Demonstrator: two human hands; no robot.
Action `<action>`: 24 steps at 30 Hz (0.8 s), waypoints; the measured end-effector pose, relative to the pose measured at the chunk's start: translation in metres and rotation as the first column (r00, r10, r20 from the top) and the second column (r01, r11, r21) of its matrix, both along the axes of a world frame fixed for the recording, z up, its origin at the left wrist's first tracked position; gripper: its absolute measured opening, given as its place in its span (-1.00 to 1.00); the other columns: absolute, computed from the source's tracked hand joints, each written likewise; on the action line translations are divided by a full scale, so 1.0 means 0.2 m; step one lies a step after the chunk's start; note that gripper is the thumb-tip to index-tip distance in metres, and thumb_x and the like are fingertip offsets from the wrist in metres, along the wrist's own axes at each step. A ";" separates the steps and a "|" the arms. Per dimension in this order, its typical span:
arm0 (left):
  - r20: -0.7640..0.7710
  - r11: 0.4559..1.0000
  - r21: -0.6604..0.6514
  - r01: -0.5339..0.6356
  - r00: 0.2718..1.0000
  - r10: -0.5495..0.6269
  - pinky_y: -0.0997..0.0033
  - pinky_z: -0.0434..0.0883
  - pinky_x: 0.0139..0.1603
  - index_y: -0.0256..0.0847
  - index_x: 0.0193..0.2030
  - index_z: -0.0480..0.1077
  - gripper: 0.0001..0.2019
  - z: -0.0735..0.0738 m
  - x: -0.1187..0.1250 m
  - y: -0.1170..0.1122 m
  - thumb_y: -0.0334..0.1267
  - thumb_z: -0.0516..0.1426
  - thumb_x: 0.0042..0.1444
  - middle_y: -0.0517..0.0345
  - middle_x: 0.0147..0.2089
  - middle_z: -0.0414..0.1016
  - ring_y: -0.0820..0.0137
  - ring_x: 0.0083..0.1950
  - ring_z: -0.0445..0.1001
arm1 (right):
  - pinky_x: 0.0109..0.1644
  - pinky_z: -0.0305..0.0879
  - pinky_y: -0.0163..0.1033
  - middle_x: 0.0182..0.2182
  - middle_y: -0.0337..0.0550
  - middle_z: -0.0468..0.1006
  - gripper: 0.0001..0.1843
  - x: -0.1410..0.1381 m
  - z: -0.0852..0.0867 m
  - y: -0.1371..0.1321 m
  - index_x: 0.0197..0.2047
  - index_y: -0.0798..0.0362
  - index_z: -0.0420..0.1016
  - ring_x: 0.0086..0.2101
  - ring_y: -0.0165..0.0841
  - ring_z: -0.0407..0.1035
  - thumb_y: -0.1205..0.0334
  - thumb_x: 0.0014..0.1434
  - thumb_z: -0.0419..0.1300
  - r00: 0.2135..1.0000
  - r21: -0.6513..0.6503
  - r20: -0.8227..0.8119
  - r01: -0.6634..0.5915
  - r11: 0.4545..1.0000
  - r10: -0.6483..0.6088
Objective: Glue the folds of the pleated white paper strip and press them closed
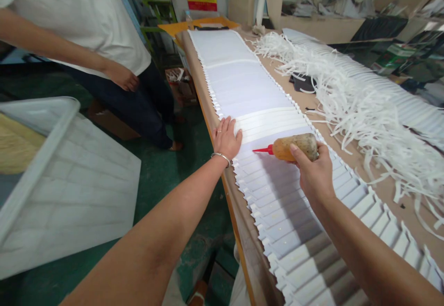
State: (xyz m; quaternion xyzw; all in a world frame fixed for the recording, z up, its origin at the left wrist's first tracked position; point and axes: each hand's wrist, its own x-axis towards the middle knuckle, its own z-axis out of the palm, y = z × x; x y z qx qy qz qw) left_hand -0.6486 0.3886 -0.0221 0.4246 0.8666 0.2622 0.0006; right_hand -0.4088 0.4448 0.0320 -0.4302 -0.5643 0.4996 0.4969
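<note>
White sheets (231, 86) overlap in a long row down the table (347, 151), head view, running from the far end towards you; edges look jagged on both sides. Your left hand (227, 137) lies flat on the row's left edge, fingers straight and slightly spread, gripping nothing, ring on one finger, bracelet (221, 158) at the wrist. Your right hand (315, 171) is wrapped round a bottle (294, 147), thumb on the near side, other fingers mostly hidden behind it. Bottle is tipped nearly level over the row, red nozzle (262, 150) pointing left towards your left hand; can't tell if the tip touches the paper. Loose white strips (364, 107) heaped to the right of the row. Co-worker in a white shirt (100, 23) stands across on the left, near a white bin (86, 190) on the green floor (166, 176)
</note>
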 end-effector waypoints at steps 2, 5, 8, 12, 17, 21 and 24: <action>0.003 1.000 -0.001 0.002 1.000 -0.002 -0.03 0.01 0.63 -0.15 0.54 0.23 -0.41 0.00 0.00 0.00 -0.03 -0.07 0.47 0.10 0.62 0.09 0.18 0.65 -0.03 | -0.09 0.57 -0.01 -0.08 -0.14 0.55 -0.22 -0.03 0.00 -0.04 0.10 0.00 0.36 -0.12 -0.21 0.50 -0.15 -0.08 0.54 0.998 0.036 0.067 -0.012 0.999 0.009; 0.007 1.000 0.003 0.006 1.000 -0.006 -0.05 0.02 0.63 -0.16 0.54 0.24 -0.41 0.00 0.00 0.00 -0.03 -0.07 0.47 0.10 0.62 0.09 0.18 0.65 -0.02 | 0.02 0.52 0.04 -0.08 -0.12 0.55 -0.21 -0.07 0.03 -0.10 0.11 0.02 0.38 -0.11 -0.20 0.48 -0.18 -0.06 0.52 0.984 0.105 0.177 -0.009 0.994 -0.010; 0.011 1.000 0.004 0.007 1.000 -0.007 -0.05 0.01 0.63 -0.15 0.53 0.24 -0.42 0.01 0.00 0.00 -0.03 -0.07 0.47 0.10 0.62 0.09 0.17 0.65 -0.03 | 0.06 0.50 0.07 -0.08 -0.12 0.55 -0.26 -0.07 0.07 -0.15 0.11 0.00 0.39 -0.11 -0.19 0.48 -0.14 -0.03 0.50 0.964 0.236 0.266 -0.049 0.970 -0.016; 0.016 1.000 0.004 0.004 1.000 -0.004 -0.04 0.00 0.63 -0.14 0.54 0.24 -0.42 0.01 0.00 0.00 -0.03 -0.07 0.47 0.11 0.62 0.09 0.19 0.65 -0.02 | 0.12 0.49 0.11 0.07 -0.07 0.52 -0.27 0.05 0.12 -0.12 0.22 -0.13 0.38 0.02 -0.11 0.48 0.05 0.02 0.50 0.924 0.554 0.380 -0.187 0.811 -0.047; 0.011 1.000 0.017 0.005 1.000 -0.005 -0.05 0.01 0.63 -0.13 0.53 0.25 -0.43 0.00 0.00 0.00 -0.04 -0.06 0.46 0.11 0.62 0.10 0.18 0.65 -0.01 | 0.35 0.31 0.17 0.13 0.01 0.46 -0.23 0.28 0.21 0.14 0.24 -0.07 0.40 0.16 -0.07 0.40 0.10 -0.01 0.53 0.906 0.761 0.310 -0.055 0.647 -0.288; 0.018 0.999 0.034 -0.002 1.000 0.001 -0.04 0.02 0.63 -0.10 0.52 0.27 -0.44 0.00 0.00 0.00 -0.05 -0.04 0.46 0.11 0.61 0.12 0.17 0.64 0.01 | 0.07 0.53 0.15 0.00 -0.04 0.51 -0.32 0.37 0.22 0.49 0.05 -0.08 0.30 -0.07 -0.13 0.52 0.10 -0.08 0.52 0.936 0.349 -0.072 0.346 0.871 -0.343; 0.020 0.999 0.046 0.002 1.000 -0.003 -0.04 0.02 0.63 -0.11 0.52 0.28 -0.45 0.00 -0.01 0.00 -0.06 -0.04 0.46 0.09 0.61 0.14 0.16 0.64 0.02 | -0.18 0.60 0.06 -0.05 -0.06 0.54 -0.43 0.39 0.15 0.70 -0.11 -0.11 0.22 -0.15 -0.14 0.57 0.18 -0.09 0.47 0.907 0.024 -0.171 0.395 0.918 -0.386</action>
